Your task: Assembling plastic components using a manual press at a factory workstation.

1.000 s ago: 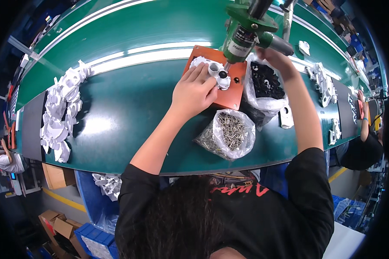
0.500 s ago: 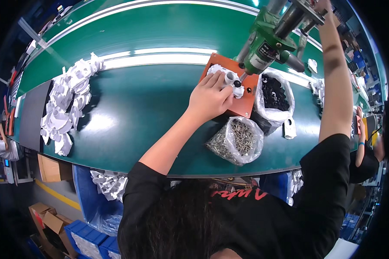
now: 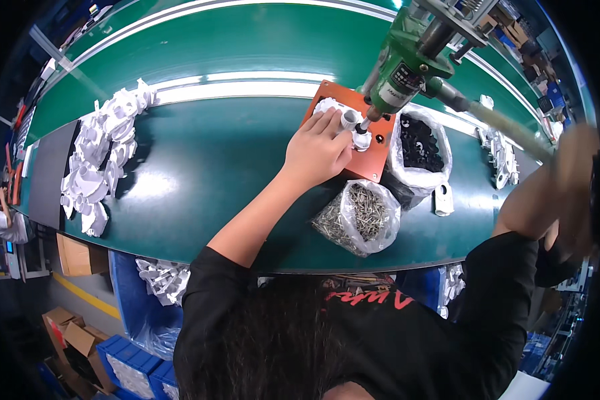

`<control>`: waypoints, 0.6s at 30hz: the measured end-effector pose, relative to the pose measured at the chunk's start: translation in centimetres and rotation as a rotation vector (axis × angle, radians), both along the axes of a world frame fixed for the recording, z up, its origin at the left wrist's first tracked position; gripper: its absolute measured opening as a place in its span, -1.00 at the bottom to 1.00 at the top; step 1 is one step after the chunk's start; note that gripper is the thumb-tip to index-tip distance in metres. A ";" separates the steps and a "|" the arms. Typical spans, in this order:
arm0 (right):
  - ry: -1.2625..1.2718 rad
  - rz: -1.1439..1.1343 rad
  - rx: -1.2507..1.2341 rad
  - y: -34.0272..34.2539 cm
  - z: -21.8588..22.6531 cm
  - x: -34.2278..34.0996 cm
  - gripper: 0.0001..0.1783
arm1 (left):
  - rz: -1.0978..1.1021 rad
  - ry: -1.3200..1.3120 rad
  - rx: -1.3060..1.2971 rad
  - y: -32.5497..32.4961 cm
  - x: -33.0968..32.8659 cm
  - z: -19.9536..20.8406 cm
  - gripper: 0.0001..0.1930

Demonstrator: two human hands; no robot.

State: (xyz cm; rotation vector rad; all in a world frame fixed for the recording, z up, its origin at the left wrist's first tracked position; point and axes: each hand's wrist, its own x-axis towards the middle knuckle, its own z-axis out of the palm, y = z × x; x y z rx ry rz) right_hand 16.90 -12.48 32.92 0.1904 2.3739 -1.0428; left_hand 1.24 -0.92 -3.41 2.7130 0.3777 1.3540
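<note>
Pressing a white plastic part (image 3: 349, 121) down on an orange jig plate (image 3: 379, 155), the left hand (image 3: 317, 148) steadies it under a green powered screwdriver (image 3: 401, 75).

Left fingers are curled closed over the part, holding it on the plate at the far side of the green surface (image 3: 200, 173); the driver's tip meets a small white boss (image 3: 362, 139) just beside the fingers. The right hand (image 3: 573, 173) is raised and blurred at the right edge, so its closure cannot be told. Near the plate sit a bag of screws (image 3: 360, 215) and a bag of black parts (image 3: 420, 145). A large heap of white parts (image 3: 103, 153) lies at the left, so by my judgement much assembly remains and this piece is mid-fastening.
</note>
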 end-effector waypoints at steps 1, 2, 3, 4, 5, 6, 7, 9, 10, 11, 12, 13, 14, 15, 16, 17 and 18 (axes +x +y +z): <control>0.286 -0.142 -0.018 -2.4 -5.2 -1.5 -0.73 | 0.019 0.009 -0.006 0.2 -0.6 -0.2 -0.89; 0.573 -0.282 -0.045 -3.7 -9.0 -2.6 -0.69 | 0.039 0.016 -0.010 0.3 -1.2 -0.7 -0.89; 0.083 -0.138 -0.067 -2.1 -10.0 -7.1 -0.65 | 0.024 0.010 -0.019 0.2 -0.8 -0.8 -0.89; 0.060 -0.276 -0.153 -2.6 -14.5 -8.5 -0.63 | 0.038 0.010 -0.031 0.3 -1.5 -1.0 -0.89; 0.008 -0.342 -0.004 -4.0 -16.8 -8.9 -0.60 | 0.004 -0.002 -0.024 0.2 -0.8 -0.6 -0.89; -0.042 -0.390 0.142 -4.7 -17.9 -8.9 -0.57 | -0.014 0.001 -0.038 0.0 -0.3 -0.2 -0.89; -0.039 -0.384 0.139 -4.8 -17.8 -8.7 -0.57 | -0.008 0.013 -0.061 -0.3 -0.5 -0.2 -0.88; 0.071 -0.484 0.199 -4.9 -17.5 -8.2 -0.55 | 0.009 0.007 -0.054 -0.1 -0.4 -0.4 -0.88; 0.196 -0.500 0.141 -4.7 -17.4 -7.9 -0.57 | 0.018 0.005 -0.041 0.1 -0.9 -0.6 -0.88; 0.313 -0.513 0.082 -3.9 -16.9 -7.6 -0.59 | 0.032 0.010 -0.044 0.3 -1.3 -0.9 -0.88; 0.447 -0.484 0.102 -3.5 -15.1 -6.6 -0.61 | 0.051 0.033 -0.045 0.5 -1.9 -1.2 -0.85; 0.564 -0.492 0.142 -4.0 -12.6 -5.6 -0.62 | 0.028 0.038 -0.039 0.3 -1.4 -0.9 -0.83; 0.563 -0.486 0.143 -5.3 -13.5 -2.6 -0.62 | 0.033 0.036 -0.037 0.2 -1.7 -0.8 -0.83; 1.201 -1.047 0.337 -9.0 -14.5 1.9 -0.66 | -0.015 0.013 -0.067 -0.1 -0.4 0.0 -0.77; 1.874 -1.557 0.540 -11.7 -15.0 5.5 -0.47 | -0.041 0.006 -0.099 -0.1 0.2 0.3 -0.72; 1.163 -1.642 1.303 -9.3 -13.7 11.4 -0.53 | -0.067 0.006 -0.085 -0.3 0.7 0.6 -0.72; 0.301 -1.523 1.861 -6.3 -12.2 16.1 -0.57 | -0.025 0.016 -0.097 -0.5 0.5 0.7 -0.67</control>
